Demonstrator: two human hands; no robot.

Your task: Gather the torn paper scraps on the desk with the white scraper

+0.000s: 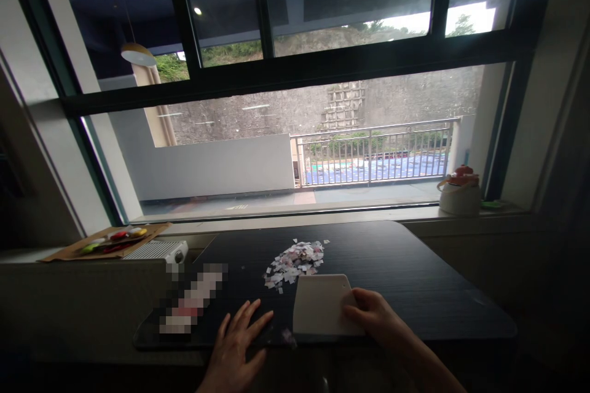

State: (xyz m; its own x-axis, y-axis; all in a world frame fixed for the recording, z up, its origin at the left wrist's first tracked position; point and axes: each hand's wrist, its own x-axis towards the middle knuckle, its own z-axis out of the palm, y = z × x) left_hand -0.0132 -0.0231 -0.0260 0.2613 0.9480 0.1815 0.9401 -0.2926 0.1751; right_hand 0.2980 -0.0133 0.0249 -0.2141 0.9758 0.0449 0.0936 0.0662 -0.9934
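Observation:
My right hand (371, 313) grips the right edge of a flat white plastic scraper (320, 307), its thumb on top. The scraper has a small hole near its far right corner and lies over the table's front part. Just beyond it is a loose pile of small cut paper scraps (297, 261) on the dark table (387, 258). My left hand (239, 338) rests at the table's front edge, fingers spread, holding nothing. Between my hands, a few blurred scraps (289, 338) show at the table edge.
A pixelated long item (196, 301) lies on the table's left side. Left of the table are a white radiator (159, 250) and cardboard (59, 252) with colourful pieces. A white bottle (460, 193) with an orange lid stands on the windowsill at right.

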